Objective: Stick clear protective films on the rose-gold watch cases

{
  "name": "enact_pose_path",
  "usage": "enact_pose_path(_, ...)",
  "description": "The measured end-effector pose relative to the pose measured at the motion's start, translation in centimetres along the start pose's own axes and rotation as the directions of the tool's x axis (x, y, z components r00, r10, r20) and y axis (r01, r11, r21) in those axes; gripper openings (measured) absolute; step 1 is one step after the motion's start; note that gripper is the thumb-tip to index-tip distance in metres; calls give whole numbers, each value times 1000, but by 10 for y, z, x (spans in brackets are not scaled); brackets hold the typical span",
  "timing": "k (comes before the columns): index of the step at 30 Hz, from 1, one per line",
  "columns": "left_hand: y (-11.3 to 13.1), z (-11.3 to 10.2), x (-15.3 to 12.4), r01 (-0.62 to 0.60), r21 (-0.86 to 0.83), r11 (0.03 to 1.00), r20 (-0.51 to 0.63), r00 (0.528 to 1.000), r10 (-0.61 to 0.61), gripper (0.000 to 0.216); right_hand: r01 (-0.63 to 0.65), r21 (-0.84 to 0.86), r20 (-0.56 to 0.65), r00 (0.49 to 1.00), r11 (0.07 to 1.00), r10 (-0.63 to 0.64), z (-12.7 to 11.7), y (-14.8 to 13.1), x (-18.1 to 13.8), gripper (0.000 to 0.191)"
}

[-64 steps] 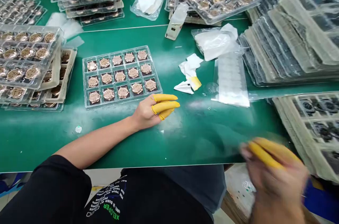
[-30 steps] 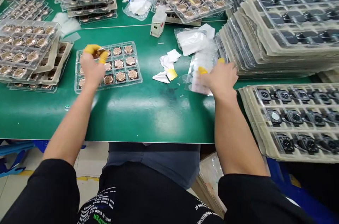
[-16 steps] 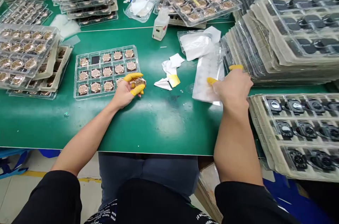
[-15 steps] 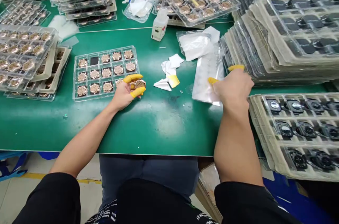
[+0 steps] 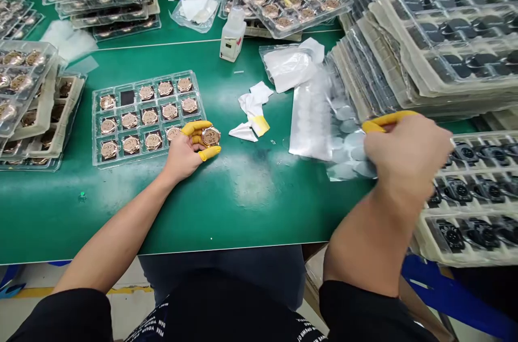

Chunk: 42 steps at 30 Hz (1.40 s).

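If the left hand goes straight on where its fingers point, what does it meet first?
The left hand, holding a watch, would probably meet the white paper scraps first, though its height above the green table is unclear.

The single head-worn camera looks forward and down over the green worktable [image 5: 267, 207], near enough to frame the left hand [image 5: 188, 150], the right hand [image 5: 404, 153] and the wearer's lap [image 5: 226, 265] below.

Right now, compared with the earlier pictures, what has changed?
The left hand took a watch case from the tray, leaving one pocket without a case. The right hand moved rightward from the white strip, pulling a clear sheet of round discs. The white bottle and paper scraps stayed in place.
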<state>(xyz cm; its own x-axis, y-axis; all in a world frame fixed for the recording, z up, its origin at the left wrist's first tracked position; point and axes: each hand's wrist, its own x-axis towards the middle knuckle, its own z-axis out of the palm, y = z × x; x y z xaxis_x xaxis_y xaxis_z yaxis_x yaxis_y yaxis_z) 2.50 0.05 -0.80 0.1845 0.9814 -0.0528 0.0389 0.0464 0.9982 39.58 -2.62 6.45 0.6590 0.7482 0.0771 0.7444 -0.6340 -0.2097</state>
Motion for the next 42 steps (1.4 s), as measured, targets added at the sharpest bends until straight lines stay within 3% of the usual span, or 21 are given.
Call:
enact_pose_path(2, 1, 1, 0, 6, 3, 1000, -10, 1000, -6, 70, -102, 282, -75, 989, 954, 128, -13, 0, -26, 24)
enact_pose_path(4, 1, 1, 1, 10, 1, 1000, 6, 1000, -10, 70, -40, 686, -104, 983, 726, 152, -12, -3, -54, 35)
enact_pose_path(6, 0, 1, 1, 6, -11, 1000, 17, 1000, -6, 72, 29, 892, -66, 996, 451, 68, 1, -8, -81, 47)
enact_pose_path(8, -1, 1, 2, -10, -40, 999, 0, 1000, 10, 75, -38, 935, 84, 990, 352, -116, 21, -16, -107, 45)
enact_pose_path(10, -4, 0, 3, -40, -83, 996, -44, 998, 37, 78, -167, 904, 291, 915, 393, -280, 40, -23, -132, 34)
enact_pose_path(12, -7, -2, 4, -63, -110, 992, -75, 996, 55, 79, -210, 864, 401, 837, 457, -373, 55, -26, -153, 29)
enact_pose_path(15, -9, -6, 3, -121, -98, 988, -53, 992, 116, 82, -133, 863, 369, 825, 487, -429, 64, -23, -174, 28)
enact_pose_path(18, -5, -6, -3, -159, -59, 985, 20, 987, 161, 79, -73, 896, 298, 832, 439, -469, 63, -19, -181, 23)
enact_pose_path(22, -1, 3, -17, -97, -76, 992, 173, 979, 109, 77, -80, 932, 267, 812, 353, -519, 60, -20, -180, 18)
enact_pose_path(25, -6, 11, -20, -70, -161, 984, 200, 974, 102, 80, -121, 931, 310, 761, 344, -570, 57, -21, -183, 21)
enact_pose_path(28, -13, 13, -13, -113, -189, 975, 140, 980, 141, 82, -264, 899, 431, 680, 350, -593, 52, -14, -189, 54)
enact_pose_path(30, -11, 13, -10, -154, -153, 976, 102, 980, 170, 79, -343, 844, 534, 622, 413, -573, 46, -3, -188, 87)
enact_pose_path(31, -7, 13, -13, -166, -133, 977, 79, 981, 177, 77, -355, 811, 578, 606, 465, -547, 43, 3, -184, 94)
enact_pose_path(32, -2, 14, -20, -169, -111, 979, 50, 983, 175, 73, -344, 783, 606, 606, 518, -514, 40, 10, -177, 91)
enact_pose_path(34, 13, 15, -47, -148, -58, 987, -23, 989, 147, 65, -236, 755, 596, 638, 612, -488, 32, 18, -153, 66)
enact_pose_path(35, 20, 16, -67, -129, -8, 992, -60, 990, 129, 63, -122, 752, 552, 654, 648, -517, 28, 18, -135, 50)
enact_pose_path(36, 28, 16, -90, -111, 56, 992, -106, 988, 117, 59, 33, 734, 510, 633, 679, -582, 24, 14, -116, 35)
enact_pose_path(38, 39, 15, -137, -86, 215, 973, -231, 963, 136, 51, 421, 630, 452, 484, 652, -749, 17, -8, -78, 22)
enact_pose_path(39, 42, 14, -158, -74, 307, 949, -283, 945, 165, 48, 595, 557, 463, 357, 580, -811, 14, -26, -62, 29)
enact_pose_path(40, 44, 12, -174, -90, 383, 920, -311, 925, 219, 44, 725, 495, 491, 222, 479, -843, 12, -47, -51, 40)
enact_pose_path(42, 44, 8, -189, -140, 513, 847, -273, 909, 316, 41, 915, 325, 484, 58, 241, -873, 11, -95, -45, 51)
